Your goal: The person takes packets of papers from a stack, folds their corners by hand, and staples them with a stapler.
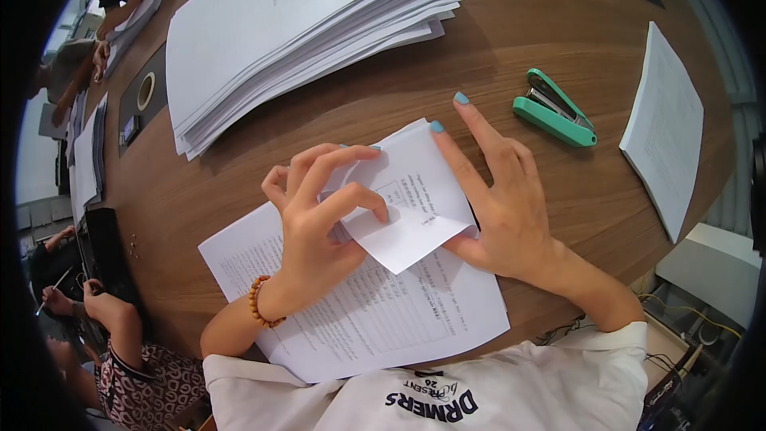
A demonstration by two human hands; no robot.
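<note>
Printed sheets (343,319) lie on the table close to the body, with their upper part bent up and folded over. My left hand (315,219) is at the left side of the folded paper (407,191), fingers curled over it and thumb under its edge. On the right side, my right hand (507,207) has its fingers spread, index fingertip at the paper's upper edge and thumb at the fold. A green stapler (554,112) rests on the table beyond my right hand, touched by neither hand.
A tall stack of printed paper (295,40) stands at the upper left. A thinner stack (666,132) lies at the right edge of the wooden table (479,56). Other people's arms (120,16) and more paper piles (86,160) are at the far left.
</note>
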